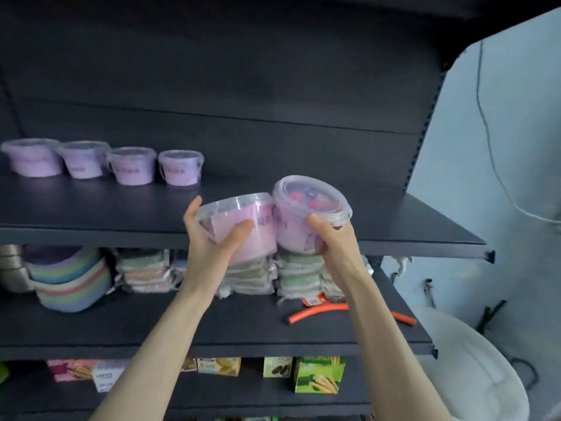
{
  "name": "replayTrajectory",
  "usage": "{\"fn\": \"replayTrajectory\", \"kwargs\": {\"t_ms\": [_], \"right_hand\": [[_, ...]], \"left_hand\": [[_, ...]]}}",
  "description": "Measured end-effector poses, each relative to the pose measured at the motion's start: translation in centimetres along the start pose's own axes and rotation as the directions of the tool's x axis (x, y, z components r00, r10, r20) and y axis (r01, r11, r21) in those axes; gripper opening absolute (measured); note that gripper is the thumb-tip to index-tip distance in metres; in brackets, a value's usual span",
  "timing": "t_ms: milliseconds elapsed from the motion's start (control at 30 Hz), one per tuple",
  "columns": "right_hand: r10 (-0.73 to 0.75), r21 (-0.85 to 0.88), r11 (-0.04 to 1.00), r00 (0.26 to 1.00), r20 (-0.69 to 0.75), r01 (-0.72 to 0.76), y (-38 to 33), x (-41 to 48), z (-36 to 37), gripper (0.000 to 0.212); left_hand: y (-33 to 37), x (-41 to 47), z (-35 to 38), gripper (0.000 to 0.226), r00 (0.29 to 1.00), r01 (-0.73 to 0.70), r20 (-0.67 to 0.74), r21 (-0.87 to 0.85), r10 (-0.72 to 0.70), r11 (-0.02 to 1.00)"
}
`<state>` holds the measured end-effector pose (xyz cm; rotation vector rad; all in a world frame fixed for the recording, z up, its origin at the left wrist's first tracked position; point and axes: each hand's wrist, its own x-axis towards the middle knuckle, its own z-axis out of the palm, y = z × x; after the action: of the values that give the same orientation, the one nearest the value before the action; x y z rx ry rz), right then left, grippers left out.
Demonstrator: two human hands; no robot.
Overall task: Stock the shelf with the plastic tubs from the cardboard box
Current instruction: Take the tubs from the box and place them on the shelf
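Right at the front edge of the top shelf [394, 220], you've got both hands up, and each one is clamped on its own plastic tub. Your left hand [212, 238] cups the left tub [255, 229] from underneath, thumb lying across the pink label and fingers reaching up round its far side. That one sits close to upright. Your right hand [334, 241] grips the right tub [291, 226] low on its side, thumb up near the rim, and it's tipped so the clear lid faces back at you. You can make out something red and pink through the lid, too blurry to say what. The two tubs are touching side by side between your hands, held in the air just in front of the shelf edge and not resting on it.

Up and to the left of your hands, a row of four tubs [132, 167] with the same purple-pink look already stands on that shelf, well back from the edge and close together.

Below your hands, the next shelf down carries stacked packs of cloths [142, 268], with a pile of pastel bowls [69, 278] further left. A curved piece of orange hose [315, 311] lies loose under your right forearm. One shelf lower still there are snack boxes [318, 375], green ones and pink ones. Off to the right of your right hand a thin cable [491, 147] hangs down the pale wall.
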<state>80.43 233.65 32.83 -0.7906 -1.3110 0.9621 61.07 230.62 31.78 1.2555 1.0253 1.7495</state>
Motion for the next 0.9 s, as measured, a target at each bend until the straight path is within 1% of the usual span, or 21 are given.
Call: {"fn": "replayTrajectory", "kwargs": {"t_ms": [67,167,200,300,367,400,467,500,567,600,633,667,700,733,767,800,833,867,900], "right_hand": [[0.030,0.024,0.999,0.997,-0.066,-0.029,0.2,3.2,0.2,0.064],[0.064,0.017,0.998,0.995,-0.081,-0.062,1.5,7.7,0.4,0.060],[0.078,0.006,0.997,0.995,-0.068,-0.078,2.1,9.2,0.4,0.053],[0.125,-0.061,0.990,0.992,-0.012,-0.125,3.7,12.9,0.0,0.024],[0.149,-0.104,0.984,0.989,0.014,-0.147,5.0,15.1,-0.5,0.013],[0.160,-0.117,0.981,0.987,0.030,-0.156,5.7,16.0,-0.7,0.014],[0.186,-0.116,0.978,0.980,0.077,-0.176,6.7,17.7,-1.0,0.028],[0.193,-0.115,0.976,0.977,0.095,-0.182,7.1,18.6,-1.1,0.030],[0.225,-0.124,0.969,0.969,0.103,-0.212,8.0,20.1,-1.3,0.022],[0.258,-0.106,0.963,0.962,0.092,-0.248,8.2,20.8,-1.4,0.030],[0.297,-0.114,0.951,0.953,0.062,-0.289,8.7,21.5,-1.5,0.051],[0.305,-0.187,0.936,0.952,0.000,-0.299,9.3,22.1,-1.7,0.074],[0.264,-0.301,0.914,0.962,-0.069,-0.272,9.7,22.6,-1.7,0.090],[0.191,-0.413,0.883,0.975,-0.118,-0.223,9.9,22.9,-1.6,0.096],[0.087,-0.507,0.850,0.988,-0.129,-0.142,9.9,23.0,-1.4,0.097],[-0.023,-0.587,0.809,0.995,-0.099,-0.040,10.0,23.1,-1.1,0.094],[-0.101,-0.647,0.761,0.994,-0.046,0.048,9.9,23.4,-0.7,0.087],[-0.128,-0.690,0.718,0.992,0.001,0.094,9.8,23.7,-0.3,0.078],[-0.119,-0.726,0.678,0.992,0.043,0.113,10.0,24.1,0.0,0.068]], "left_hand": [[0.0,3.2,0.5,0.099,1.000,-0.013,-0.021,0.014,0.013,1.000],[-0.9,8.3,0.8,0.097,0.999,-0.029,-0.029,0.072,0.031,0.997],[-1.4,9.9,0.9,0.096,0.999,-0.028,-0.026,0.098,0.030,0.995],[-3.6,14.1,0.7,0.094,1.000,0.010,-0.013,0.186,-0.007,0.983],[-5.2,16.4,0.3,0.094,0.999,0.035,0.006,0.235,-0.038,0.971],[-5.8,17.4,0.0,0.094,0.999,0.037,0.021,0.272,-0.045,0.962],[-6.9,19.3,-0.4,0.095,0.998,0.021,0.053,0.393,-0.045,0.919],[-7.3,20.0,-0.5,0.097,0.997,0.004,0.067,0.461,-0.039,0.888],[-8.1,21.5,-0.8,0.108,0.994,-0.003,0.094,0.528,-0.055,0.850],[-8.4,22.1,-1.0,0.114,0.992,0.009,0.104,0.526,-0.074,0.850],[-8.6,22.7,-1.1,0.115,0.989,0.023,0.110,0.523,-0.095,0.852],[-8.8,23.1,-1.1,0.114,0.989,0.024,0.111,0.528,-0.097,0.849],[-9.0,23.6,-1.1,0.112,0.992,0.010,0.102,0.552,-0.079,0.834],[-9.2,23.8,-0.9,0.108,0.996,-0.018,0.084,0.602,-0.041,0.798],[-9.1,24.0,-0.6,0.102,0.998,-0.046,0.056,0.671,0.011,0.740],[-9.1,24.0,-0.3,0.096,0.996,-0.083,0.040,0.740,0.079,0.667],[-9.0,24.1,0.0,0.088,0.987,-0.135,0.053,0.800,0.154,0.584],[-9.0,24.4,0.3,0.078,0.973,-0.192,0.094,0.841,0.212,0.506],[-9.0,24.8,0.6,0.070,0.961,-0.238,0.142,0.863,0.236,0.446]]}}
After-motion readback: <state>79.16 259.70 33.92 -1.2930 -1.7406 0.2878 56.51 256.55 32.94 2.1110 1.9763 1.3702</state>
